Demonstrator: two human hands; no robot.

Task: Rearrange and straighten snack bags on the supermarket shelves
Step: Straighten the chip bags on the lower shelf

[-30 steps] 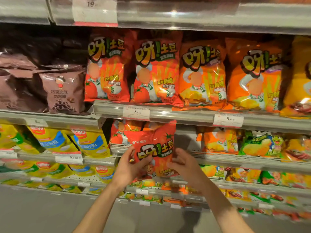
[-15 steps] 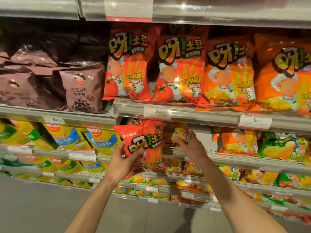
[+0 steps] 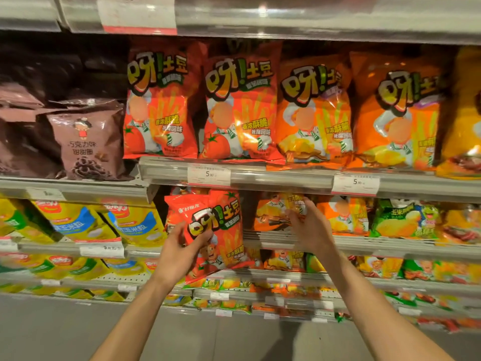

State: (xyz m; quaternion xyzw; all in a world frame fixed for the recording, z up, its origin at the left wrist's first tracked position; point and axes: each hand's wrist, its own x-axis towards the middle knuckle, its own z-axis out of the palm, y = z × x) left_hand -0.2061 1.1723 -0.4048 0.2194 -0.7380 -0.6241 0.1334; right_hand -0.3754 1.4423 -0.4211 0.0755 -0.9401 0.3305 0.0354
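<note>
While tilted with its top leaning left, the red tomato snack bag (image 3: 214,235) sits in front of the second shelf (image 3: 286,239), off the shelf surface, gripped by the left hand (image 3: 179,252) along its lower left edge, thumb on the printed front, fingers curled behind. Right hand (image 3: 308,227) reaches farther in, to the right of that bag, fingers curled round the top of an orange snack bag (image 3: 273,214) standing on the same shelf; exact pinch partly blurred. More orange bags (image 3: 343,214) stand just right of it, then a green bag (image 3: 403,220), and a blurred one at the far right edge. Behind the held bag another red bag (image 3: 173,220) shows at the shelf's left end. Above, the upper shelf (image 3: 281,175) carries two red tomato bags (image 3: 161,105) upright side by side, then two orange ones (image 3: 315,113) touching them on the right, a yellow bag (image 3: 466,121) at the edge. Two price tags (image 3: 209,175) reading 5.90 clip to that shelf's front rail. Left section: brown chocolate-ring bags (image 3: 88,142) on the upper level, yellow-and-blue bags (image 3: 78,222) leaning below. Lower shelves hold small mixed bags, blurred. Both forearms bare, coming up from bottom of frame; grey floor (image 3: 65,332) below.
</note>
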